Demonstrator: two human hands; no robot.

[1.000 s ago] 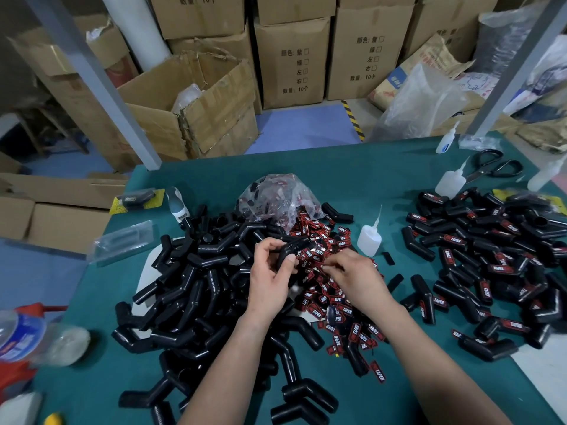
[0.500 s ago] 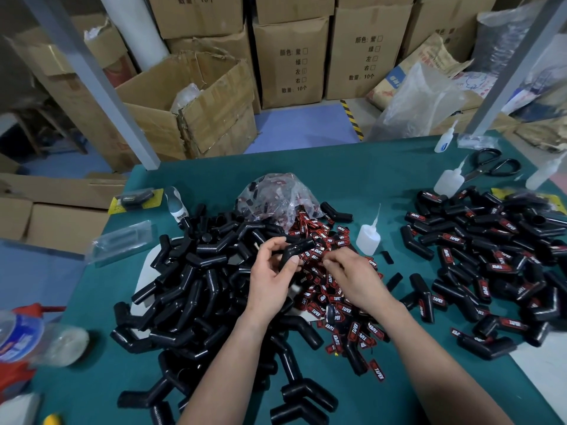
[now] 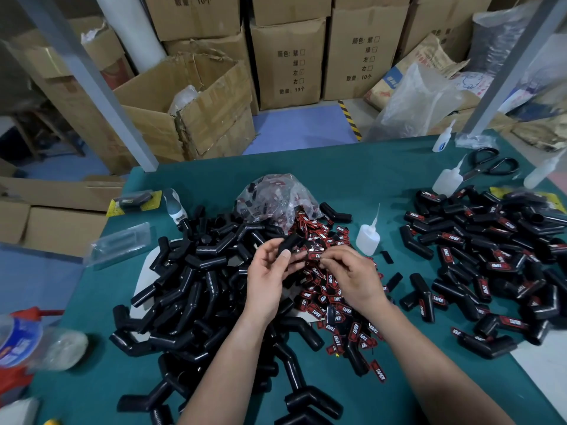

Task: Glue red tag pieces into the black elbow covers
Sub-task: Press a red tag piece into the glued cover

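1. Black elbow cover (image 3: 290, 242) gripped in the curled fingers (image 3: 267, 244) of the left hand (image 3: 270, 279), held over the counter (image 3: 352, 176), long axis slanting up to the right.
2. Red tag (image 3: 313, 255) pinched between thumb and fingertips of the right hand (image 3: 352, 277), just right of the cover's lower end, almost touching it.
3. Right hand nearer the tag and the glue bottle (image 3: 367, 237), which stands just beyond its knuckles.
4. Probably glue next, then tag pressed leftward into the cover.
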